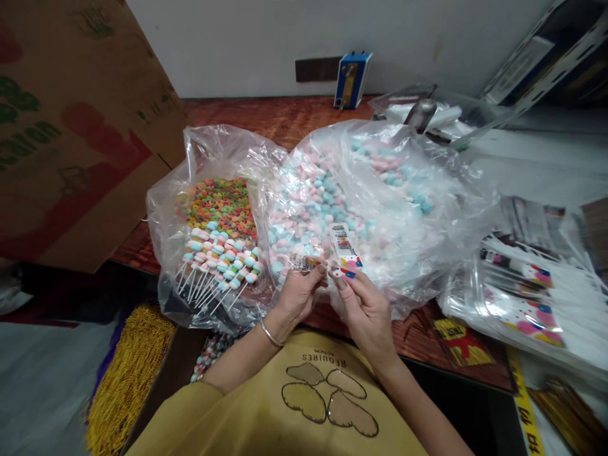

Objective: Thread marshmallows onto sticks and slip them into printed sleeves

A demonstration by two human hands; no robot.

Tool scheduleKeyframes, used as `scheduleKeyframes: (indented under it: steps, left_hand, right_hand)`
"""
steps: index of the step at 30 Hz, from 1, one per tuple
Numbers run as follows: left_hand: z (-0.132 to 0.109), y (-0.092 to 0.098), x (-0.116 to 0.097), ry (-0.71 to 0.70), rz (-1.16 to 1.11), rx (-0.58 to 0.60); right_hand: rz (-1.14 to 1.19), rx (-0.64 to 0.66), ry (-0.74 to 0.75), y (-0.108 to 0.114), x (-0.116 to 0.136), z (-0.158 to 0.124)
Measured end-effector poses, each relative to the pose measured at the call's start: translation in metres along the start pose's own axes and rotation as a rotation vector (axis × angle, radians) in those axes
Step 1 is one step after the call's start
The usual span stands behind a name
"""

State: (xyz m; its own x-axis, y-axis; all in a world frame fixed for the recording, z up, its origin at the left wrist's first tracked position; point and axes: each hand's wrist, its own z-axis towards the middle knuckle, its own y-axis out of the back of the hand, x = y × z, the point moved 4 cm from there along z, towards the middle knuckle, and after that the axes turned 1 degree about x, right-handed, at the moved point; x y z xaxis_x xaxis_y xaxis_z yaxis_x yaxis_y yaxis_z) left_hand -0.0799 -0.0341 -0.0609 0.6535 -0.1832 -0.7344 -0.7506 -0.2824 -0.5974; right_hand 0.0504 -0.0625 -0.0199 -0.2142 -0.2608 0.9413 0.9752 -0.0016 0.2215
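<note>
My left hand (298, 296) pinches the clear end of a small printed plastic wrapper (348, 246), thumb against fingers. My right hand (368, 313) grips the wrapper's coloured end close by, and the two hands nearly meet. What lies between the fingertips is too small to make out. Behind them, a large clear bag holds pink, white and blue marshmallows (316, 202). To the left, marshmallow sticks (221, 259) lie in a heap on another clear plastic bag (166, 190), beside many coloured cereal rings (223, 199).
A large cardboard box (95, 145) stands at the left. Stacks of printed wrappers (532, 297) lie at the right, near a yellow and red packet (463, 345). A blue device (352, 79) is by the wall. Gold twist ties (130, 373) hang at lower left.
</note>
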Motion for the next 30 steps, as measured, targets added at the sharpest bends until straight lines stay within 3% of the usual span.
scheduleKeyframes:
  steps: [4,7,10,13,17,21,27,30]
  left_hand:
    - [-0.003,-0.001,-0.009,-0.05,0.034,0.057]
    - [-0.005,0.0,-0.019,-0.124,0.197,0.093]
    - [-0.004,0.001,-0.023,-0.129,0.33,0.146]
    - [0.0,0.006,-0.019,-0.076,0.201,0.127]
    - [0.007,0.014,-0.003,0.121,-0.116,0.028]
    - [0.008,0.015,0.01,0.259,-0.253,0.025]
    - [0.006,0.016,0.013,0.284,-0.263,0.081]
    - [0.005,0.016,0.007,0.249,-0.295,0.078]
  right_hand:
    - [0.137,-0.004,-0.102,0.0,-0.008,0.0]
    - [0.248,-0.053,-0.202,-0.003,-0.017,-0.003]
    - [0.244,-0.072,-0.201,-0.003,-0.017,-0.003]
    - [0.102,-0.043,-0.064,0.0,-0.005,-0.001]
    - [-0.18,-0.016,0.214,0.003,0.015,-0.003]
    - [-0.368,-0.064,0.398,0.003,0.031,-0.003]
    - [-0.424,0.024,0.491,-0.005,0.045,0.005]
    - [-0.41,-0.021,0.488,-0.001,0.048,0.003]
